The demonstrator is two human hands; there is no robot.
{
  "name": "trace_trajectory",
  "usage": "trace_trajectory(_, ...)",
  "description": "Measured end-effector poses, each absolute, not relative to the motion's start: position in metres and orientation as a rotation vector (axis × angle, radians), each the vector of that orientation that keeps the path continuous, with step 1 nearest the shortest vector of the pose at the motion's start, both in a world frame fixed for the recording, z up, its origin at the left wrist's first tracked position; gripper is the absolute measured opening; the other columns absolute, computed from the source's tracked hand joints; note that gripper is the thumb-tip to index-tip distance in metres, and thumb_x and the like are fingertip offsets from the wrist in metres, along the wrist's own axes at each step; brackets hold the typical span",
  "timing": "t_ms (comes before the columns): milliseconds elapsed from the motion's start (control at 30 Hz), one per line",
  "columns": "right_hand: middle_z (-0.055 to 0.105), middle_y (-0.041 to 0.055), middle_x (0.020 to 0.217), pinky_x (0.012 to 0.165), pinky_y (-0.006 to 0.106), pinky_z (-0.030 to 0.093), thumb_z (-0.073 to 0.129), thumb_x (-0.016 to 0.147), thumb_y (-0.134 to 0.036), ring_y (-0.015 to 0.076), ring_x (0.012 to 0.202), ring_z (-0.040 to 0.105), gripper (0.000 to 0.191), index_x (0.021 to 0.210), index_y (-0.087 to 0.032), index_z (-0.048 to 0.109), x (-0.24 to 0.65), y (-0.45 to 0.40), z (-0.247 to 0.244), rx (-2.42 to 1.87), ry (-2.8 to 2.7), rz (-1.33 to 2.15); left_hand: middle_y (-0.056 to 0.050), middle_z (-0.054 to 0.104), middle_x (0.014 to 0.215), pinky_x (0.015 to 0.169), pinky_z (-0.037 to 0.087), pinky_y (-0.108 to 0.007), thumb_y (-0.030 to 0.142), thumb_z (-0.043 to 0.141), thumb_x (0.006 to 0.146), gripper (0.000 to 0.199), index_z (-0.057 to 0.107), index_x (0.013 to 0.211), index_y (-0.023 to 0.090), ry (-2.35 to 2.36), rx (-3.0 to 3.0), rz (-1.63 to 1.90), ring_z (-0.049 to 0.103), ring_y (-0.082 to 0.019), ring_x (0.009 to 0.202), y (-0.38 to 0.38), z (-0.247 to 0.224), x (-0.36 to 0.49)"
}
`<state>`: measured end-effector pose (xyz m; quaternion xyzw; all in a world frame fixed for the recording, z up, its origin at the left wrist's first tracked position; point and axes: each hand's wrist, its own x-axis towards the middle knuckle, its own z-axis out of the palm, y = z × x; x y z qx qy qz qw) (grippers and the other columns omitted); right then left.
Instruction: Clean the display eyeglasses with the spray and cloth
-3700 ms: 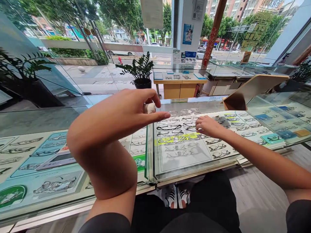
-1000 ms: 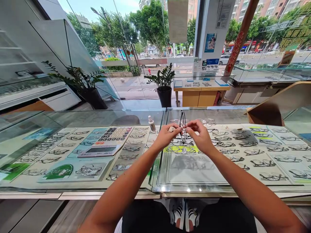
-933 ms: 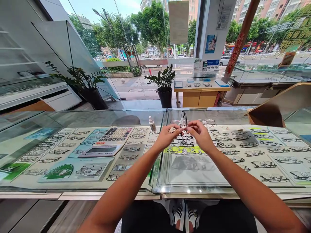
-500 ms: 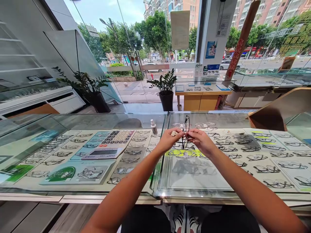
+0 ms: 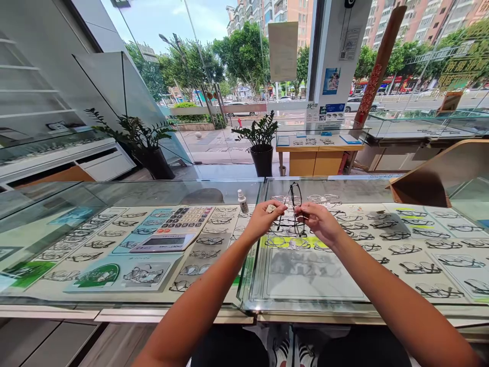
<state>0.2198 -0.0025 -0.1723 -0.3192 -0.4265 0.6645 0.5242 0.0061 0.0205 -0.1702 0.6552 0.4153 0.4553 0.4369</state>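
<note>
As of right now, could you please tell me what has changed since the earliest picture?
The left hand has moved away from the camera to near the right hand, which now visibly holds black glasses on end. The white wad stays in the left hand; the calculator stays put.

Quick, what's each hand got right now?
Left hand: closed on a small whitish wad; can't tell if it touches the black glasses too.
Right hand: closed, holding those glasses.
</note>
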Motion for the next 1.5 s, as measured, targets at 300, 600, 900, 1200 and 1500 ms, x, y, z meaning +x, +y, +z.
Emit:
trace_trajectory(300,0.074,0.0034,0.081,0.074,0.031,0.05,0.083,0.071,-0.033,0.0165,0.078,0.06,0.015,0.069,-0.023,0.072,0.223,-0.002,-0.17,-0.792,-1.037,1.576,-0.007,0.078,0.096,0.078,0.049,-0.031,0.05,0.067,0.097,0.033,0.077,0.091,0.02,1.285,2.008,1.27,0.069,-0.023,0.094,0.028,-0.168,-0.01)
trace_trajectory(600,0.078,0.0033,0.083,0.073,0.029,0.053,0.086,0.069,-0.035,0.0143,0.072,0.065,0.019,0.071,-0.022,0.073,0.223,-0.003,-0.166,-0.822,-0.994,1.618,-0.008,0.076,0.105,0.077,0.048,-0.032,0.043,0.06,0.104,0.029,0.079,0.099,0.022,1.486,2.228,1.271,0.069,-0.022,0.093,0.034,-0.168,-0.02)
trace_trajectory(900,0.082,0.0047,0.092,0.079,0.03,0.056,0.091,0.067,-0.035,0.0144,0.074,0.069,0.025,0.071,-0.022,0.071,0.225,-0.003,-0.165,-0.806,-0.981,1.64,-0.01,0.073,0.109,0.08,0.046,-0.035,0.034,0.065,0.102,0.017,0.075,0.105,0.021,1.79,2.255,1.398,0.067,-0.027,0.1,0.033,-0.163,-0.028)
trace_trajectory(1200,0.084,0.0054,0.115,0.087,0.029,0.057,0.093,0.069,-0.034,0.0157,0.089,0.077,0.028,0.074,-0.022,0.068,0.227,-0.004,-0.156,-0.741,-0.934,1.665,-0.008,0.069,0.102,0.079,0.05,-0.033,0.033,0.068,0.101,0.015,0.073,0.106,0.02,1.673,2.311,1.692,0.067,-0.023,0.093,0.028,-0.158,-0.025)
trace_trajectory(1500,0.083,0.006,0.122,0.09,0.026,0.06,0.093,0.074,-0.031,0.0107,0.084,0.075,0.026,0.074,-0.021,0.069,0.228,-0.003,-0.159,-0.658,-0.917,1.691,-0.006,0.071,0.097,0.075,0.053,-0.029,0.026,0.064,0.103,0.023,0.075,0.123,0.025,0.882,2.836,1.383,0.068,-0.017,0.087,0.012,-0.174,0.005)
